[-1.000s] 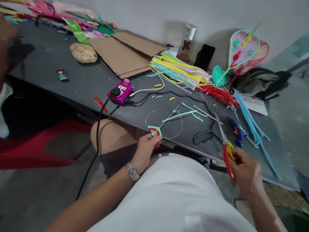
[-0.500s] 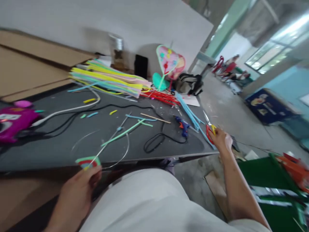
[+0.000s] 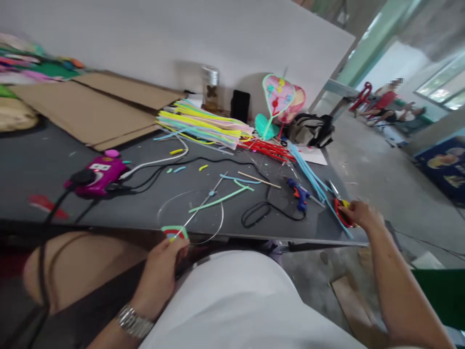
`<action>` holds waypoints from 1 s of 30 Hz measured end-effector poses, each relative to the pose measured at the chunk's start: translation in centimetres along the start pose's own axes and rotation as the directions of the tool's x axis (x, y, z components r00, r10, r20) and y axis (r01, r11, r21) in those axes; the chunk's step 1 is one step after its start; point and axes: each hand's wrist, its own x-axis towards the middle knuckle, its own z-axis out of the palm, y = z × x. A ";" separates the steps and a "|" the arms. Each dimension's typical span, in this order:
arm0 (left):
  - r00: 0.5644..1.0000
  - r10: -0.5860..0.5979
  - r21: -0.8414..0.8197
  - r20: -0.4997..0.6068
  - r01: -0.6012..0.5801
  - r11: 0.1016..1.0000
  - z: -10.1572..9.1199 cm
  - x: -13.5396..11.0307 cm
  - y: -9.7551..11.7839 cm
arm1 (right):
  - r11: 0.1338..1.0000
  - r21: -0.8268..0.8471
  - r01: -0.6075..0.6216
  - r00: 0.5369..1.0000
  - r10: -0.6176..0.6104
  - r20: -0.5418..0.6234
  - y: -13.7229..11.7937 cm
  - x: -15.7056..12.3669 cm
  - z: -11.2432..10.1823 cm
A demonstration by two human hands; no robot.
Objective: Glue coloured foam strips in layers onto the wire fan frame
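My left hand (image 3: 160, 271) pinches the small coloured tip (image 3: 174, 232) of a thin wire frame (image 3: 198, 215) at the near edge of the dark table (image 3: 43, 160). The frame bears a green strip (image 3: 218, 199) and lies partly on the table. My right hand (image 3: 363, 216) reaches out to the table's right end and grips red-handled scissors (image 3: 341, 211), whose blades point away, beside long blue strips (image 3: 312, 177). A blue glue gun (image 3: 298, 194) lies left of that hand.
A magenta power strip (image 3: 98, 174) with black and white cables sits at the left. A stack of yellow, green and pink strips (image 3: 203, 125), red strips (image 3: 271, 148), cardboard sheets (image 3: 90, 104), a jar (image 3: 209, 89), a decorated fan (image 3: 279, 99) and a bag (image 3: 312, 130) lie further back. People sit far right.
My view swung right, then partly back left. My right hand has carried the scissors outward to the table's right end. My left hand keeps its hold on the wire frame's tip.
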 end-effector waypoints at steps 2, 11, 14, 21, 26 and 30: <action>0.998 -0.055 -0.067 0.037 0.057 0.996 0.1 -0.4 0.3 | 0.994 0.031 0.105 0.991 -0.101 -0.092 -2.7 0.0 -0.8; 0.994 -0.015 -0.155 0.110 0.032 0.987 0.0 -1.4 1.0 | 0.190 -0.092 0.977 0.128 -0.880 -0.458 -29.8 -9.3 -1.4; 0.994 0.000 -0.182 0.108 0.020 0.983 -0.4 -1.4 1.5 | 0.128 -0.190 0.973 0.035 -0.904 -0.426 -33.2 -9.9 -1.2; 0.994 -0.062 -0.286 0.094 0.086 0.954 -0.7 -1.4 2.2 | 0.185 -0.031 0.982 0.139 -0.829 -0.542 -30.8 -7.8 -1.8; 0.986 -0.026 -0.309 0.168 0.078 0.948 -0.3 -2.3 3.0 | 0.042 0.472 0.881 0.363 -0.699 -0.616 -28.6 -13.2 -2.1; 0.973 0.069 -0.341 0.220 0.010 0.940 0.0 -3.7 4.4 | -0.140 0.161 0.977 0.014 -0.711 -0.703 -27.9 -17.4 -2.1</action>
